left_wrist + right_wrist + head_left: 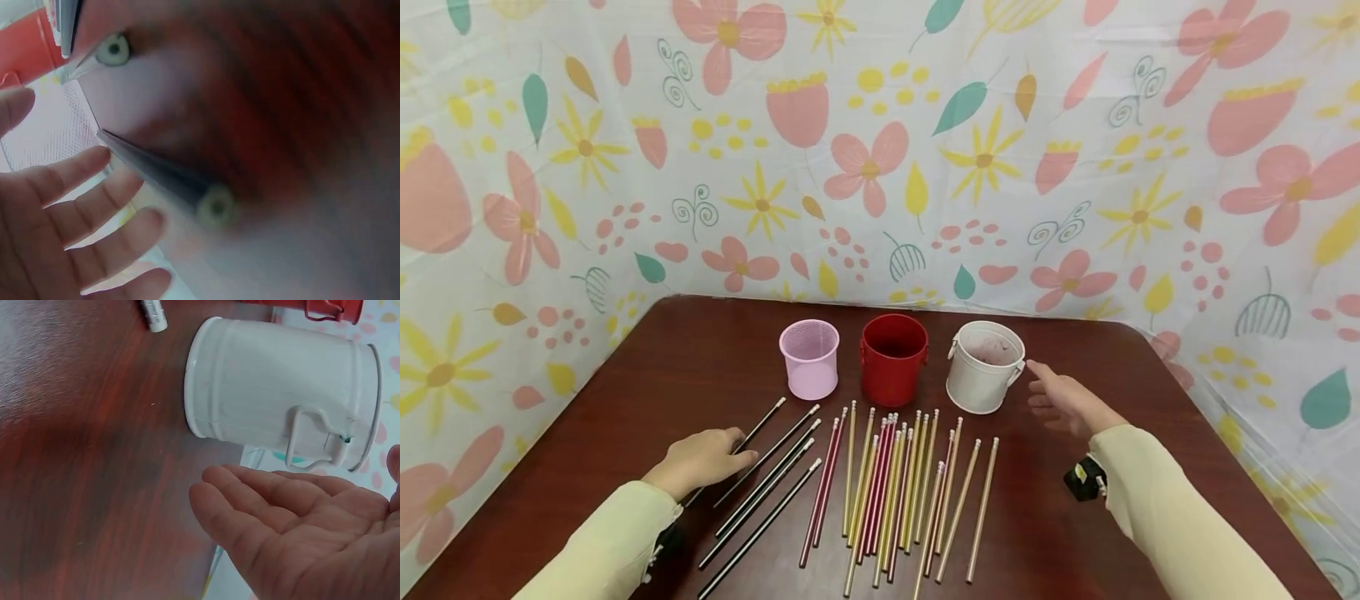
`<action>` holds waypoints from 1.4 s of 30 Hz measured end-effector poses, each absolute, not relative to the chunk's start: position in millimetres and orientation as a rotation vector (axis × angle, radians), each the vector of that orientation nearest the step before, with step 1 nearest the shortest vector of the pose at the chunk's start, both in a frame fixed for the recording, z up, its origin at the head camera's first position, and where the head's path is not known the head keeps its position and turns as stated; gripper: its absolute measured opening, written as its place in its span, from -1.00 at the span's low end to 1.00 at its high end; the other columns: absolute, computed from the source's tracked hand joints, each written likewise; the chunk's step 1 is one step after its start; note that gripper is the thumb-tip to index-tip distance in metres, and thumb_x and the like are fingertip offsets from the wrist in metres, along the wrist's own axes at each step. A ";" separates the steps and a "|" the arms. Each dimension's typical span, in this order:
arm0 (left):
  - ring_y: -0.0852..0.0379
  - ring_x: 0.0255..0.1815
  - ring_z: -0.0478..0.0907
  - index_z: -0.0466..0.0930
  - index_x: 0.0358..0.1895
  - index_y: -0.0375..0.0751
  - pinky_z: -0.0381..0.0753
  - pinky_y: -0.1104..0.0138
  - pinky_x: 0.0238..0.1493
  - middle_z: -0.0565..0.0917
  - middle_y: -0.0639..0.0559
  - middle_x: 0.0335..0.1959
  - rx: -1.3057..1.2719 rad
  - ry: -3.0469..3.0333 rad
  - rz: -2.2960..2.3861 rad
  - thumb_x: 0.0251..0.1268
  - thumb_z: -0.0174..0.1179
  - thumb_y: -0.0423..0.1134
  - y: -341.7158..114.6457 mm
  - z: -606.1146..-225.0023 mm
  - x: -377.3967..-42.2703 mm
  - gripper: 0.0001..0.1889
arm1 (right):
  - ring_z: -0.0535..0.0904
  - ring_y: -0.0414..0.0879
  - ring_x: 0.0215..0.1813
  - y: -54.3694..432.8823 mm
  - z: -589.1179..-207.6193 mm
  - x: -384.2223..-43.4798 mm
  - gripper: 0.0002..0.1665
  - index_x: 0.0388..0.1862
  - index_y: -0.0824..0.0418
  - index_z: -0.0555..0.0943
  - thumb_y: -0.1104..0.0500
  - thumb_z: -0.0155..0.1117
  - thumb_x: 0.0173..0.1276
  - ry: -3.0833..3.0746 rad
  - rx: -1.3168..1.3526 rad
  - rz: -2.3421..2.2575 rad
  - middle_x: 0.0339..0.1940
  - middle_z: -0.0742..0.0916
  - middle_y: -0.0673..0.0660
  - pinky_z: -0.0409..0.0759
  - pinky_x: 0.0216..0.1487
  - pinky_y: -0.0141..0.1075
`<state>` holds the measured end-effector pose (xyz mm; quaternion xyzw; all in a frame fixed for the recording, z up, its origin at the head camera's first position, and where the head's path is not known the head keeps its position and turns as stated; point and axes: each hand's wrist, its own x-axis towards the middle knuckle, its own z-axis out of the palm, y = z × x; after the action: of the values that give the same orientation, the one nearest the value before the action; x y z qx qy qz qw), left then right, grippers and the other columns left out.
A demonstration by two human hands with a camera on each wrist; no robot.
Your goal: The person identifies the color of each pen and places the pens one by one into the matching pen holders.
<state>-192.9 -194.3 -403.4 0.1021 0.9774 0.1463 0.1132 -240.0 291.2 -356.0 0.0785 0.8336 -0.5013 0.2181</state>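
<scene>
My left hand (703, 460) hovers over or rests at the black pencils (760, 528) on the left; whether it touches the one beneath it I cannot tell. In the left wrist view its fingers (119, 240) are spread and fairly straight beside a black pencil (153, 172), with no grip on it visible. On the other side, my right hand (1075, 404) is held just right of the white bucket (979, 385). Its fingers (234, 519) extend loosely below the bucket's handle in the right wrist view, palm visible and holding nothing.
A pink mesh cup (812, 379) and a red bucket (891, 375) stand left of the white one in a row. Dark red pencils (819, 494) and gold pencils (983, 510) lie across the middle of the brown table (722, 358). A floral sheet (880, 242) hangs behind.
</scene>
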 end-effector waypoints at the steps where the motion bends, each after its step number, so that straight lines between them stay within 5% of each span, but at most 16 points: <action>1: -0.24 -0.02 0.57 0.54 0.09 -0.38 0.53 -0.14 -0.17 0.63 -0.26 -0.01 0.305 2.854 0.416 0.28 0.17 0.01 -193.7 -401.8 -193.0 -0.49 | 0.11 0.44 0.40 291.3 -355.1 -241.0 0.04 0.40 0.66 -0.10 -0.30 -0.56 0.47 2.298 0.214 -1.387 0.35 0.16 0.65 0.20 0.31 0.18; 8: -0.19 -0.11 0.58 0.57 -0.03 -0.33 0.50 -0.15 -0.17 0.65 -0.20 -0.09 0.331 2.795 0.333 0.26 0.21 -0.04 -189.7 -393.8 -197.3 -0.59 | 0.17 0.43 0.37 288.7 -352.3 -250.4 0.06 0.37 0.69 -0.07 -0.31 -0.62 0.46 2.285 0.183 -1.326 0.33 0.20 0.65 0.25 0.28 0.19; 15: 0.05 -0.42 0.45 0.52 -0.30 -0.21 0.44 0.02 -0.34 0.56 -0.01 -0.45 0.322 2.789 0.319 0.27 0.22 -0.06 -186.2 -398.0 -205.4 -0.74 | 0.20 0.43 0.36 284.8 -356.4 -254.1 0.07 0.37 0.69 -0.05 -0.32 -0.64 0.46 2.295 0.186 -1.284 0.32 0.23 0.64 0.27 0.25 0.22; 29: 0.08 -0.43 0.43 0.54 -0.29 -0.21 0.45 0.10 -0.36 0.54 0.03 -0.45 0.375 2.739 0.330 0.28 0.20 -0.03 -189.4 -395.7 -210.1 -0.72 | 0.24 0.41 0.34 277.5 -366.7 -253.5 0.07 0.31 0.74 0.04 -0.28 -0.71 0.47 2.243 0.167 -1.408 0.30 0.27 0.62 0.19 0.31 0.19; 35: 0.21 -0.69 0.11 0.30 -0.69 -0.10 0.13 0.35 -0.59 0.21 0.14 -0.75 0.385 2.731 0.347 0.27 0.22 -0.18 -190.4 -397.9 -214.8 -0.61 | 0.34 0.47 0.24 280.9 -366.5 -255.2 0.00 0.20 0.85 0.11 -0.17 -0.70 0.52 2.284 0.049 -1.401 0.21 0.32 0.68 0.43 0.18 0.07; 42: 0.27 -0.75 -0.05 0.16 -0.80 -0.04 -0.03 0.40 -0.66 0.08 0.19 -0.83 0.378 2.734 0.324 0.22 0.25 -0.28 -189.2 -404.7 -215.6 -0.49 | 0.41 0.41 0.21 285.6 -363.6 -257.0 0.08 0.21 0.79 0.20 -0.25 -0.71 0.49 2.257 0.035 -1.285 0.17 0.42 0.63 0.39 0.22 0.08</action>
<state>-215.6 -189.2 -404.7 0.1339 0.9676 0.1148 0.1805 -257.0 285.6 -363.6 0.0132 0.8369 -0.4766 0.2688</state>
